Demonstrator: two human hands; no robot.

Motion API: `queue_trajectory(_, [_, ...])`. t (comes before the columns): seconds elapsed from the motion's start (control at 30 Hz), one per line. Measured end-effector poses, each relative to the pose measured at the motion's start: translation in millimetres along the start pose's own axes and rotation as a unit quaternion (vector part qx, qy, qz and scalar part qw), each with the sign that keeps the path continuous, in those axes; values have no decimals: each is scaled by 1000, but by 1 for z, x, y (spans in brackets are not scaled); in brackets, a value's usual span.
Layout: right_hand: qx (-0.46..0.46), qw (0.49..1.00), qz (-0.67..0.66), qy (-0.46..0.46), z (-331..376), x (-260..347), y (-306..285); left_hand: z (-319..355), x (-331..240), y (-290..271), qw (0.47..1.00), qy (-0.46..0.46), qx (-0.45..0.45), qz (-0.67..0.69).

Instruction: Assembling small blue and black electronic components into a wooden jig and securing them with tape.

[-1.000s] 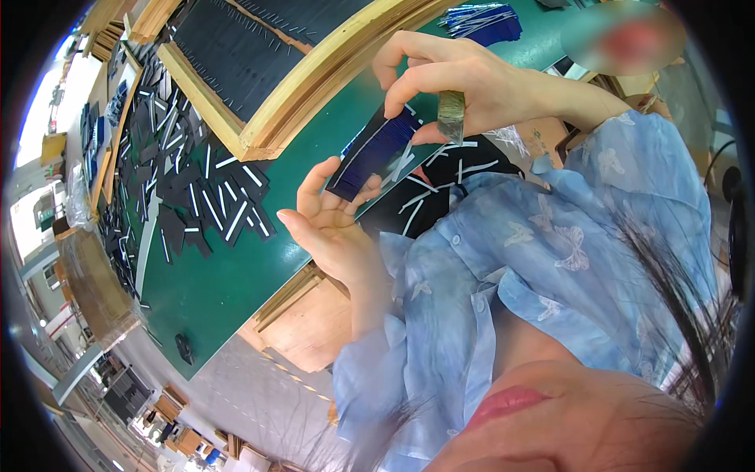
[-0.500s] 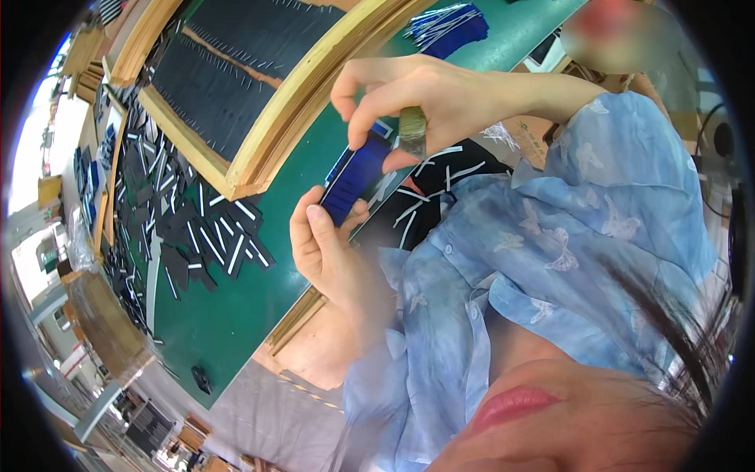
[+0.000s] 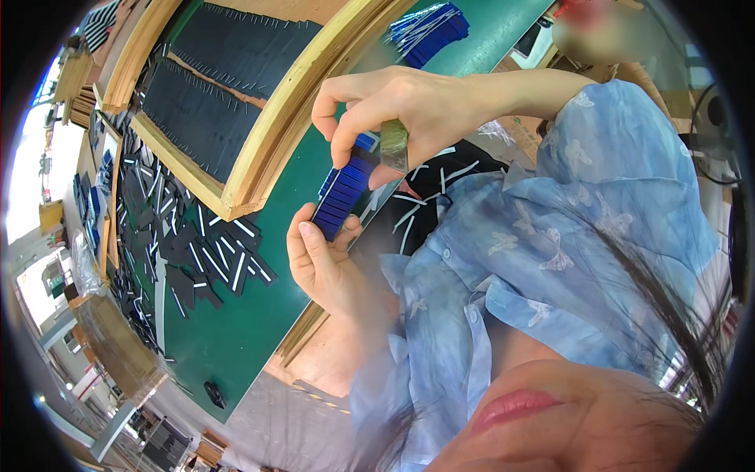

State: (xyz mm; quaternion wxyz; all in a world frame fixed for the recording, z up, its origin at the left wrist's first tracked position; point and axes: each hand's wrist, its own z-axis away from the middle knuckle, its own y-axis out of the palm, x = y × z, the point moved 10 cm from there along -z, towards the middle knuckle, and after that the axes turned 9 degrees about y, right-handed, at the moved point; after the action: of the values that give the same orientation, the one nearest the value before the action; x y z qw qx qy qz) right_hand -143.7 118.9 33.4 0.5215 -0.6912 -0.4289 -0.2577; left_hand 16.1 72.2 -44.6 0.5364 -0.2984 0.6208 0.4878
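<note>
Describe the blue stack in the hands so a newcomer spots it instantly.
Start at the green mat, below the wooden tray. The left hand and right hand hold the blue stack between them. Unlike the black pieces scattered flat, it is blue, bundled, and off the mat.

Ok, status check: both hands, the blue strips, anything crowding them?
Left hand cradles the stack of blue strips from below. Right hand pinches its top end, taped thumb in front. Loose black strips on the green table alongside, not touching.

left hand [image 3: 318, 263] cupped, right hand [image 3: 385, 110] pinching
</note>
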Motion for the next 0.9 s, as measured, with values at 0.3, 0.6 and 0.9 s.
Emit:
queue_trajectory(0.3, [-6,1000,12,-5,-1,3,-2,1,0,-1,1000,-8,-4,7])
queue_trajectory(0.6, [-17,990,-45,131,-5,-23,-2,5,-13,3,999,29,7,-15])
queue_trajectory(0.9, [-7,974,96,204,-9,-46,5,14,-22,12,993,59,12,-98])
